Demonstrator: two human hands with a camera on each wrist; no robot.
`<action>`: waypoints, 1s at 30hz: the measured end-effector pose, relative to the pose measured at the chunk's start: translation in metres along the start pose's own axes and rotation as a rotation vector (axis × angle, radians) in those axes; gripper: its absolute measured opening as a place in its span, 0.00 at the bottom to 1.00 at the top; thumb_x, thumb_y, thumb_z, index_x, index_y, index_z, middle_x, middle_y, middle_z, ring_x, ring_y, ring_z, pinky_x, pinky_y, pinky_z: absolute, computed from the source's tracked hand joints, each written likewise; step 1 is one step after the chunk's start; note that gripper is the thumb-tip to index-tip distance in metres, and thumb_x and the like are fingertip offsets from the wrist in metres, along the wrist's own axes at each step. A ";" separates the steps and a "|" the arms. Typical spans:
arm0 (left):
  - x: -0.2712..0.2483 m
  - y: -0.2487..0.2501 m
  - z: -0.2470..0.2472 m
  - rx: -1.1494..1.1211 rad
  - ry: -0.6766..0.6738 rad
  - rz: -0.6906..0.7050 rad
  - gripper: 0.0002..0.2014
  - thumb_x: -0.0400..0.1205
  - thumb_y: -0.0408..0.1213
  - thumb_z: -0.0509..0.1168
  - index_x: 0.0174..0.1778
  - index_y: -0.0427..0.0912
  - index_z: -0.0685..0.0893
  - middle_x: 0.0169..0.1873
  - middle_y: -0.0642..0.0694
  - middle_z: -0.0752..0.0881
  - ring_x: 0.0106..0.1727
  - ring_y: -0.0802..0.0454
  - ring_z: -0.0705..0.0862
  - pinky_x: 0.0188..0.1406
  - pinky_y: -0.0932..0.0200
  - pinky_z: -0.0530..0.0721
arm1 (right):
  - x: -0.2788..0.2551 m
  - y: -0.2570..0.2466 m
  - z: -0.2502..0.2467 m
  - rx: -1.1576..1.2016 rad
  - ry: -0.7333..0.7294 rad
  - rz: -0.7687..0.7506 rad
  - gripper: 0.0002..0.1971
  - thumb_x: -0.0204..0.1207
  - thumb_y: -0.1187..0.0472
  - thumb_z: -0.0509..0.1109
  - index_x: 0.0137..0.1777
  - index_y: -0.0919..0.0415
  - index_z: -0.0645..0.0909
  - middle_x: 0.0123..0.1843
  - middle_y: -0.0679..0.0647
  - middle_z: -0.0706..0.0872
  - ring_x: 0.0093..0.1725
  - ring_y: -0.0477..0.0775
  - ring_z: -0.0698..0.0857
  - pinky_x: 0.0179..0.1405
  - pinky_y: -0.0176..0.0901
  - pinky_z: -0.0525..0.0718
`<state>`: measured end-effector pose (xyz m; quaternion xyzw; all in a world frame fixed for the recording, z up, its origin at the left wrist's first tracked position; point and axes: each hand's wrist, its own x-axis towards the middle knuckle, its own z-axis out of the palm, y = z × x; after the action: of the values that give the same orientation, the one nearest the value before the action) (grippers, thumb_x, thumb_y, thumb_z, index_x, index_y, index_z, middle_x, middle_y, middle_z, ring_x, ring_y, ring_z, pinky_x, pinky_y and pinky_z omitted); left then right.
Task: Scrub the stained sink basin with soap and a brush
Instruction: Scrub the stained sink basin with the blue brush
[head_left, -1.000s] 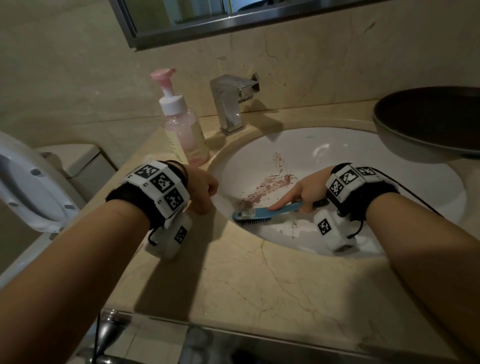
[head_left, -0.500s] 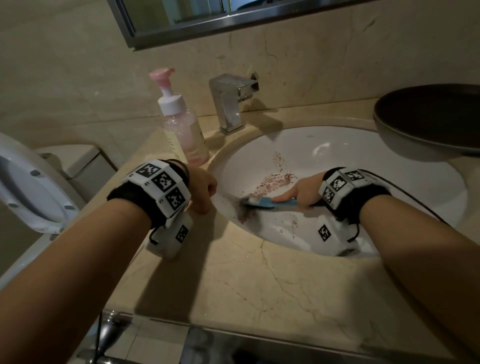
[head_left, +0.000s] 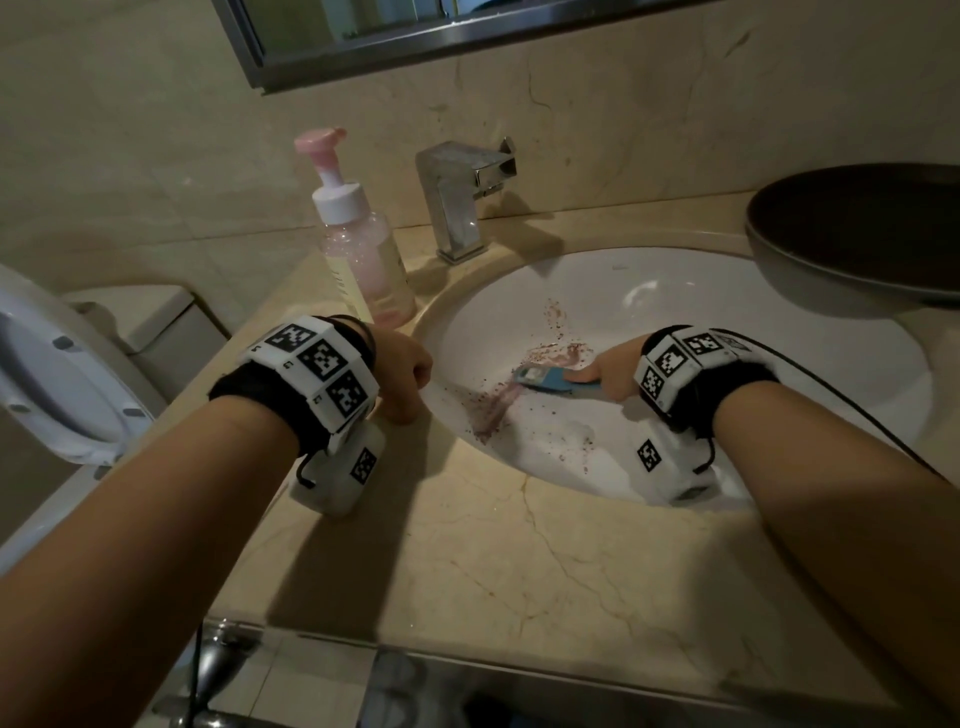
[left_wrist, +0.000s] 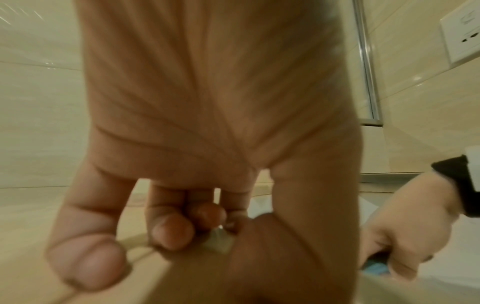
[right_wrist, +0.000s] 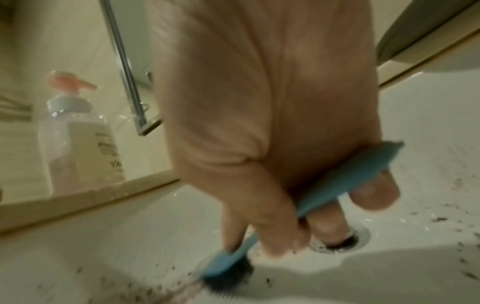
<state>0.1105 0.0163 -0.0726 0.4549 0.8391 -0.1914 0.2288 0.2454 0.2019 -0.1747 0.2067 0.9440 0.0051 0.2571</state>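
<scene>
I have the right grip (head_left: 605, 375) down inside the white oval ceramic sink basin (head_left: 810, 364), fingers curled round the handle of the blue plastic scrubbing brush (head_left: 553, 380) with the forefinger laid along its back, which I judge is there to press the dark bristles into the glaze. The brush head sits ahead of that grip and touches the reddish-purple smeared stain (head_left: 498, 402) on the basin's near-left slope; loose specks lie scattered beside and behind it, and the chrome drain (right_wrist: 340, 239) lies just beyond the fingers in the right wrist view. The left grip (head_left: 402, 376) rests on the beige marble bench (head_left: 467, 561) at the basin's rim, fingers curled under and holding nothing that I can make out, probably to brace me. The clear pump bottle of pink soap (head_left: 363, 249) stands just beyond the left grip, within easy reach for more soap.
</scene>
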 end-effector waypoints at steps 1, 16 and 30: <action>0.000 0.000 0.000 0.001 -0.001 0.001 0.09 0.76 0.30 0.66 0.37 0.44 0.71 0.32 0.52 0.72 0.27 0.58 0.69 0.16 0.73 0.70 | 0.000 0.003 -0.001 0.045 -0.041 -0.014 0.24 0.85 0.61 0.54 0.79 0.43 0.64 0.36 0.47 0.72 0.31 0.49 0.71 0.37 0.38 0.71; -0.001 0.006 -0.004 0.032 -0.060 0.026 0.07 0.78 0.27 0.64 0.48 0.39 0.73 0.29 0.49 0.71 0.23 0.59 0.70 0.09 0.78 0.66 | -0.004 0.010 0.004 0.285 -0.088 0.025 0.32 0.79 0.68 0.58 0.72 0.28 0.66 0.60 0.54 0.78 0.45 0.55 0.79 0.50 0.41 0.77; 0.007 0.002 -0.004 0.032 -0.073 0.028 0.07 0.78 0.27 0.65 0.48 0.38 0.74 0.31 0.48 0.72 0.19 0.61 0.73 0.12 0.77 0.68 | -0.001 -0.022 -0.016 0.108 -0.072 0.012 0.31 0.84 0.70 0.54 0.84 0.52 0.49 0.48 0.48 0.73 0.29 0.41 0.62 0.19 0.26 0.72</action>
<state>0.1081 0.0238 -0.0732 0.4628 0.8207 -0.2179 0.2545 0.2298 0.1835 -0.1629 0.2260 0.9317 -0.0517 0.2795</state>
